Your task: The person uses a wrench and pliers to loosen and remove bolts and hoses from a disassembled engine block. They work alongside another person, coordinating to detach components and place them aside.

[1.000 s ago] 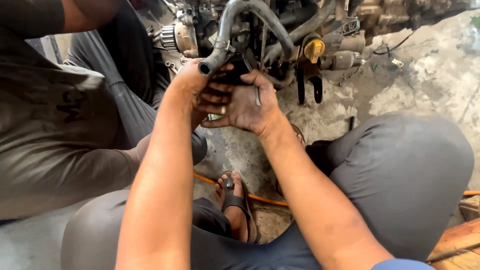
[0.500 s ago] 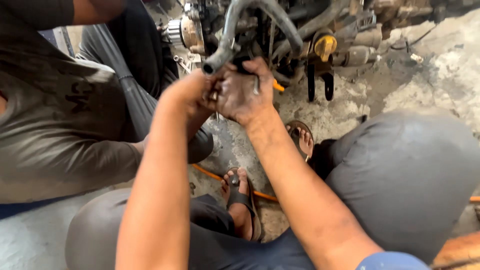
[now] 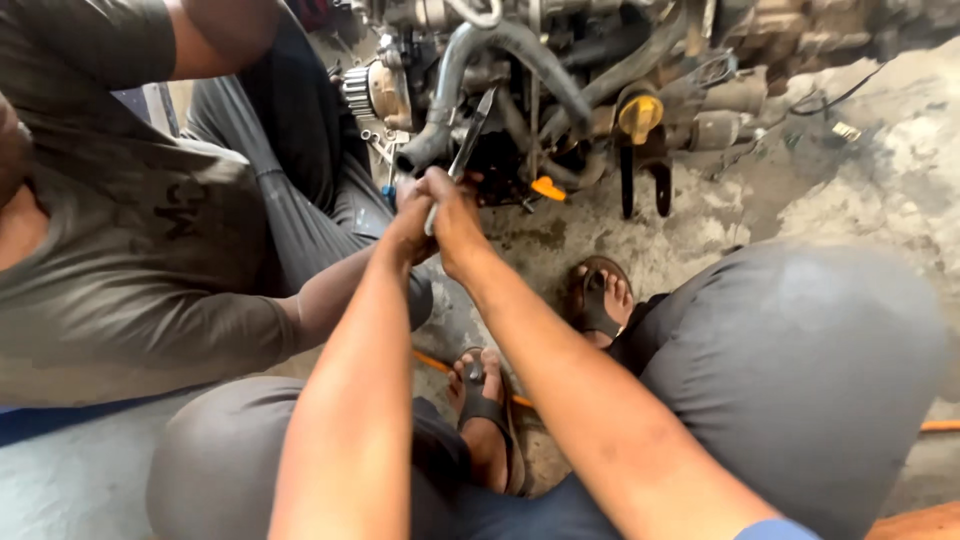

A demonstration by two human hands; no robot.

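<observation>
Both hands, left hand [image 3: 412, 225] and right hand [image 3: 455, 212], clench a slim metal tool [image 3: 470, 132] slanting up-right toward the engine [image 3: 560, 70] at upper centre.

Both hands joined at a slim metal tool [image 3: 466, 140]: left hand [image 3: 408, 226] and right hand [image 3: 455, 210] touching, closed round its lower end. Tool tip angled up beside grey hose [image 3: 455, 75] of engine [image 3: 600, 60]. Yellow cap [image 3: 640, 115] to the right. Another person's grey shirt [image 3: 130, 260] at left.
</observation>
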